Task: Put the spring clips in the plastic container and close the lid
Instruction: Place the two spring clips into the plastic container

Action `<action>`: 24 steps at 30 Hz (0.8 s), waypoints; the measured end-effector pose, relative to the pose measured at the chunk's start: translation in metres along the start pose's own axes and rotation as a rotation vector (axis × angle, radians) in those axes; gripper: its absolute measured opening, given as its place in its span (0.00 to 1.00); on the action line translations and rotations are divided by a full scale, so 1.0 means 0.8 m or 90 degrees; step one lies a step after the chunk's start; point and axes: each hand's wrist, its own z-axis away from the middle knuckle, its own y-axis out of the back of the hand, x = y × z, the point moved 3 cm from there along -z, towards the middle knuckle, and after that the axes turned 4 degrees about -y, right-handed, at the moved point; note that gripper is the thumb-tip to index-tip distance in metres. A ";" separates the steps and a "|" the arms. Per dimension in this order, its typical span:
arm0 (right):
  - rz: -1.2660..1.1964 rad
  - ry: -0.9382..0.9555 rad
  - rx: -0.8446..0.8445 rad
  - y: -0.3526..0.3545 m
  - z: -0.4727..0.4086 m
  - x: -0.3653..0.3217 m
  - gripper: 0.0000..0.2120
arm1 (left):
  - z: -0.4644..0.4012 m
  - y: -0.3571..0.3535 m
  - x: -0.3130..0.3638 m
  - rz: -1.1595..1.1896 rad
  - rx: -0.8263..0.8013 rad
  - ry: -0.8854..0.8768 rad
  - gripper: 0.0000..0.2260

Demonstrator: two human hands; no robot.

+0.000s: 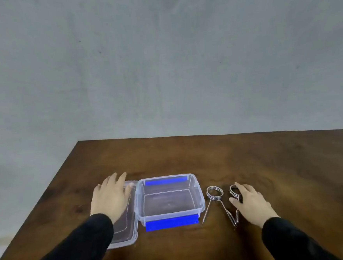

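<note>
A clear plastic container (199, 197) with blue latches stands open and empty on the wooden table. Its clear lid (123, 232) lies flat to its left, and my left hand (109, 197) rests on it with fingers spread. Two metal spring clips lie right of the container. The first clip (214, 193) lies free. My right hand (250, 202) lies over the second clip (233, 190), fingers loosely apart and touching its coil; part of that clip is hidden under the hand.
The brown wooden table (249, 157) ends at a far edge against a grey wall and slants off at the left edge near the lid. Bare tabletop stretches to the right and behind the container.
</note>
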 end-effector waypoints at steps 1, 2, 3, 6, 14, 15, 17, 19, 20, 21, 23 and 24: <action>-0.007 -0.010 0.003 -0.003 0.005 0.004 0.32 | 0.008 -0.006 -0.008 0.013 -0.027 0.019 0.28; -0.017 -0.027 0.026 -0.004 0.007 0.007 0.33 | 0.012 -0.013 -0.016 0.028 -0.032 0.027 0.28; -0.020 -0.040 0.038 -0.009 0.010 0.011 0.33 | 0.017 -0.026 -0.023 0.039 -0.032 0.025 0.26; -0.003 -0.074 0.065 -0.019 0.018 0.014 0.33 | 0.026 -0.051 -0.029 0.036 -0.052 -0.006 0.22; 0.024 -0.082 0.135 -0.036 0.036 0.015 0.29 | 0.029 -0.067 -0.027 0.037 -0.067 -0.026 0.25; 0.021 -0.082 0.137 -0.037 0.035 0.015 0.28 | 0.029 -0.068 -0.027 0.043 -0.070 -0.028 0.25; 0.020 -0.080 0.144 -0.037 0.034 0.015 0.26 | 0.029 -0.070 -0.027 0.045 -0.082 -0.024 0.25; 0.018 -0.074 0.150 -0.037 0.031 0.016 0.24 | 0.029 -0.069 -0.026 0.038 -0.087 -0.026 0.25; 0.013 -0.070 0.151 -0.037 0.029 0.016 0.24 | 0.029 -0.068 -0.025 0.034 -0.086 -0.027 0.25; 0.009 -0.066 0.151 -0.036 0.027 0.016 0.24 | 0.029 -0.067 -0.025 0.029 -0.088 -0.028 0.25; 0.006 -0.051 0.149 -0.035 0.023 0.016 0.24 | 0.029 -0.066 -0.024 0.028 -0.087 -0.030 0.25; 0.006 -0.044 0.147 -0.033 0.022 0.016 0.24 | 0.030 -0.065 -0.023 0.024 -0.089 -0.031 0.25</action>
